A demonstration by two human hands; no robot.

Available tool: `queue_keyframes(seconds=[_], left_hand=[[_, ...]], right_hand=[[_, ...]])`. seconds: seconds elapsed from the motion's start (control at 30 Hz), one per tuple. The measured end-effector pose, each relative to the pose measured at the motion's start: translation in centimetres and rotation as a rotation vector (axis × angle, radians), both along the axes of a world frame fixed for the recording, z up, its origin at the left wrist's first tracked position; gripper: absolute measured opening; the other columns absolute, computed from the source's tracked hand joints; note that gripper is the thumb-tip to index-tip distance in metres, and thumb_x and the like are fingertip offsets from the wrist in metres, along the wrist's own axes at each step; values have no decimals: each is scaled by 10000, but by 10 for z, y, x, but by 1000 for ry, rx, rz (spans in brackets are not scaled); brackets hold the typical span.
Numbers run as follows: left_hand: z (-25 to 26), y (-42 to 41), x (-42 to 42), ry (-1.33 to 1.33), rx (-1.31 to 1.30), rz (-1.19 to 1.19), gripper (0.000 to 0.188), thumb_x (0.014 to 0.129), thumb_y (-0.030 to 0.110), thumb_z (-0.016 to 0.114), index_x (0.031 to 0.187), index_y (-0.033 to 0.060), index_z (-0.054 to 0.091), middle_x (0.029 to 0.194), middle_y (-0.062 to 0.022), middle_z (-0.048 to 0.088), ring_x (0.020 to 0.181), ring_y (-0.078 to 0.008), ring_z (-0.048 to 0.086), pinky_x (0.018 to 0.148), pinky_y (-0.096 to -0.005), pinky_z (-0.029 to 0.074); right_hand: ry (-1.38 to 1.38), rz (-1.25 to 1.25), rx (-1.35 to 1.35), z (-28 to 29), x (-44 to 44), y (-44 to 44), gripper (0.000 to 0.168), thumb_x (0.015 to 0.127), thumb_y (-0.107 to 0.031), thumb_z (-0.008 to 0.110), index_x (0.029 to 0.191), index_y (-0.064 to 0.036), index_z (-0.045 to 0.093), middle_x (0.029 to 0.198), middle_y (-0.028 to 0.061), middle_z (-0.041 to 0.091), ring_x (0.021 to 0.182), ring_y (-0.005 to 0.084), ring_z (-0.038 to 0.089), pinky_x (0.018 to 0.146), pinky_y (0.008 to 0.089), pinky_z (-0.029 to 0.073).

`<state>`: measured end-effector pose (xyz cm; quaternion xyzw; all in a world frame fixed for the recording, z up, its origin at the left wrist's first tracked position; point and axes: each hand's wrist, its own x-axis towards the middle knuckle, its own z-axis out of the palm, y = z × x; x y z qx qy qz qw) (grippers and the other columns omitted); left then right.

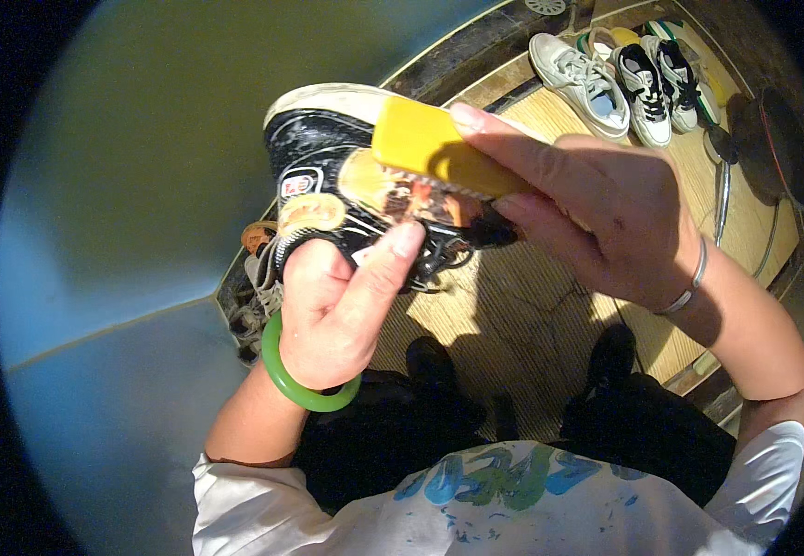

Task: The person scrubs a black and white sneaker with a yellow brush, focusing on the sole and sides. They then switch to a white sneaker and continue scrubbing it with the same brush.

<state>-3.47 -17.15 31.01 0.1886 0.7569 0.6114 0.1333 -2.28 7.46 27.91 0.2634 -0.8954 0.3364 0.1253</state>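
Note:
A black sneaker (318, 139) with a pale sole and tan and orange patches is held up in front of me. My left hand (346, 299) grips it at the collar, fingers inside the opening and thumb along the upper near the laces. In my right hand (603, 201) is a yellow-backed brush (419, 139), pinched between thumb and fingers. Its bristles face the patterned side of the sneaker, close to the sole edge, and appear to touch it. The toe of the sneaker is hidden behind the brush and my right hand.
White and black-and-white sneakers (582, 87) stand at the upper right on the ribbed wood-coloured floor (541, 285). Beside them are a dark round object (770, 146) and a metal rod (722, 198). More shoes (252, 299) lie left of my arm, against a wall (131, 243).

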Motion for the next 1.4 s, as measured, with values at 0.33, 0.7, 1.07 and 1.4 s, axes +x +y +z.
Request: queue_keyframes(seconds=[0.33,0.7,1.07,1.4], left_hand=[[5,-10,-5,-131,30,83,215,976,51,549,1133,-69,633,1097,-94,682,966,-138,639,853,-260,489],[9,-8,-11,-149,149,81,306,989,96,524,1263,-40,530,1207,-140,632,1072,-218,636,954,-366,501],[3,-4,-15,-216,356,118,260,1006,99,501,1203,-56,572,1146,-143,664,1025,-201,660,916,-337,527],[7,-11,-21,-185,314,170,289,991,113,535,1235,-39,564,1178,-143,650,1059,-224,646,939,-382,524]], right_hand=[[71,-38,64,-9,3,7,415,873,-136,677,1283,-115,619,782,82,658,604,201,632,557,311,529],[205,34,164,-7,6,2,534,822,-194,718,1333,-112,585,629,35,525,471,166,531,424,327,457],[41,19,146,-17,12,1,575,804,-212,728,1356,-178,571,588,41,480,444,202,512,413,347,443],[173,-107,99,-40,2,41,530,837,-112,687,1354,-112,572,649,80,551,518,209,551,496,340,470]])
